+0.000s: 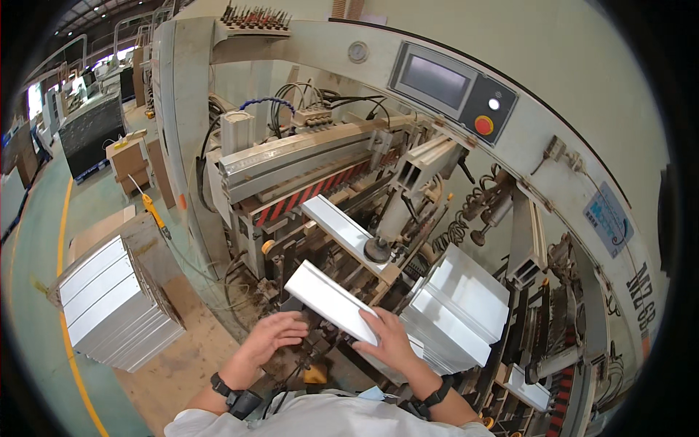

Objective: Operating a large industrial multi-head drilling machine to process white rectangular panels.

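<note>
White panel point(329, 300), long axis upper left to lower right, lower end in right hand point(392, 342); left hand point(271, 339) apparently empty.

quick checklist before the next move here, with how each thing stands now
1. Right hand gripping the white panel: ok, near its closer end.
2. Left hand supporting that panel: not ok, it looks apart from it.
3. Red button unobstructed: ok.
4. Round pad pressing on the board in the machine: cannot tell, pressure isn't visible.
5. Screen status: cannot tell, nothing legible.
</note>
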`<state>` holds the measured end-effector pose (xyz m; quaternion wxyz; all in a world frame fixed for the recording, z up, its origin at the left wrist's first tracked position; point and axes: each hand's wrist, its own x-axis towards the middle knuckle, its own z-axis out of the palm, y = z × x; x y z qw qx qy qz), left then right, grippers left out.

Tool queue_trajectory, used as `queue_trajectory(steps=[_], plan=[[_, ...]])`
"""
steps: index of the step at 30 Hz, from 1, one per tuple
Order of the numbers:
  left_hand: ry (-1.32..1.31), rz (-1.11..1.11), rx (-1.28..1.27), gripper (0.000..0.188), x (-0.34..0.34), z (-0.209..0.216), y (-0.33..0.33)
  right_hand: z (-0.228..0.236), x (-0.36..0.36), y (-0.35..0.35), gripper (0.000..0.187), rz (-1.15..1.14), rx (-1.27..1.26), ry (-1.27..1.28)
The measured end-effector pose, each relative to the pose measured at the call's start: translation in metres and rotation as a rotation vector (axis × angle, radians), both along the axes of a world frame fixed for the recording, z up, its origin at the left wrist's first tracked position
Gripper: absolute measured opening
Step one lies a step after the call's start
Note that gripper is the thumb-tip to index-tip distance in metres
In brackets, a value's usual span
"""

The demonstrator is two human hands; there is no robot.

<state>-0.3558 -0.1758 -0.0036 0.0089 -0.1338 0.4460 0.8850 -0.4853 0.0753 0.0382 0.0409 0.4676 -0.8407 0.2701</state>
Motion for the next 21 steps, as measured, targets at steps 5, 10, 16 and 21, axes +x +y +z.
queue_trajectory(steps=[5, 10, 16, 21], plan=[[0.01, 0.269, 0.206, 0.027, 0.012, -0.032, -0.055, -0.01, -0.044, -0.065, 0.063, -0.088, 0.038, 0.086], [-0.049, 0.287, 0.337, 0.024, 0.013, -0.064, -0.087, -0.033, -0.106, -0.132, 0.061, -0.234, 0.072, 0.043], [-0.135, 0.236, 0.391, 0.025, 0.015, -0.086, -0.108, -0.044, -0.143, -0.19, 0.063, -0.397, 0.239, 0.226], [-0.225, 0.198, 0.429, 0.026, 0.013, -0.103, -0.114, -0.067, -0.21, -0.19, 0.07, -0.55, 0.261, 0.104]])
